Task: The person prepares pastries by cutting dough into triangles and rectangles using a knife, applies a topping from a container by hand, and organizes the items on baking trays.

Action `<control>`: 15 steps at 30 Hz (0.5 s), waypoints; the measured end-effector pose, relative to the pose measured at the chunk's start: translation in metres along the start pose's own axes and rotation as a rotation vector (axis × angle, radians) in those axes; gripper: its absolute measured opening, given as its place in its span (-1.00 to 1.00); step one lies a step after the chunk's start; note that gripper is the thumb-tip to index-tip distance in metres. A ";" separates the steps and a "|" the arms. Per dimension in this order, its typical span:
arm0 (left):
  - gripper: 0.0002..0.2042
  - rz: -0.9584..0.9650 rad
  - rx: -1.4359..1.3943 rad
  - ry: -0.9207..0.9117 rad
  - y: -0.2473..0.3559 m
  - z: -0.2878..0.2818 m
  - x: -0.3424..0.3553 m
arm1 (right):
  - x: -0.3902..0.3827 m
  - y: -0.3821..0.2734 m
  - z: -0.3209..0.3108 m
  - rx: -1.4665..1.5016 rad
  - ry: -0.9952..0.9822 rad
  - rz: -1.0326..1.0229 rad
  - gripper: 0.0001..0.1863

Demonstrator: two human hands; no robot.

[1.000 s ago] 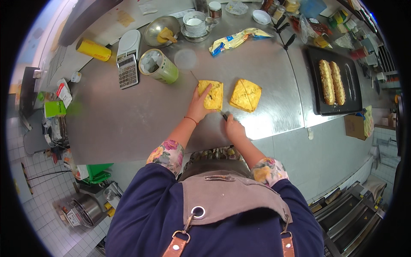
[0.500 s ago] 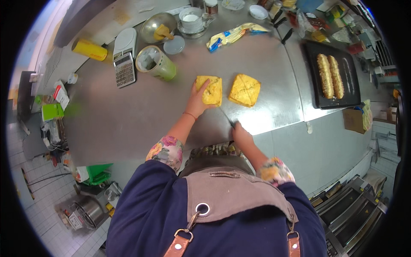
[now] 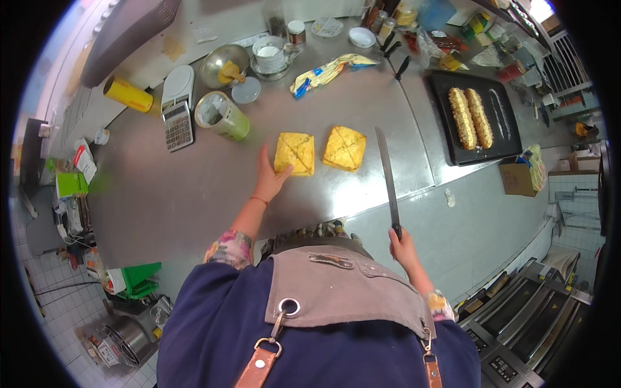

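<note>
Right hand grips a long knife; left hand stands open beside one of two yellow squares.

The right hand, fingers closed around the dark handle, holds the long knife with its blade pointing away from the body, to the right of both squares. The left yellow square and the right yellow square lie flat and apart on the steel table, each marked on top by crossing diagonal lines. The left hand has its thumb parted from the fingers at the left square's lower left corner; whether the thumb touches it is unclear from overhead. Farther right, a black tray bears two long loaves, side by side.
</note>
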State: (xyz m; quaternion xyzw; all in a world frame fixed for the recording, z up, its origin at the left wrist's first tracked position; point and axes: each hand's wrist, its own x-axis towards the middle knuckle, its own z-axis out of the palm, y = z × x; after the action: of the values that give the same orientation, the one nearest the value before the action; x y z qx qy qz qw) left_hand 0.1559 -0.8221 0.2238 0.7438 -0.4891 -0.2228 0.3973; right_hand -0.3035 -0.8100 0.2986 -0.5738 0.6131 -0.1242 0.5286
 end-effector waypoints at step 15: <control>-0.52 -0.885 -0.726 -0.338 -0.015 0.005 0.000 | 0.175 -0.001 -0.022 -0.399 0.245 -0.251 -0.56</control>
State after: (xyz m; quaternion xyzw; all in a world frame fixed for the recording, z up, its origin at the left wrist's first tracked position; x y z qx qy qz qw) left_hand 0.1601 -0.8207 0.2089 0.6478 -0.0818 -0.6354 0.4123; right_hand -0.2823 -0.9666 0.2201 -0.7187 0.6091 -0.1341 0.3073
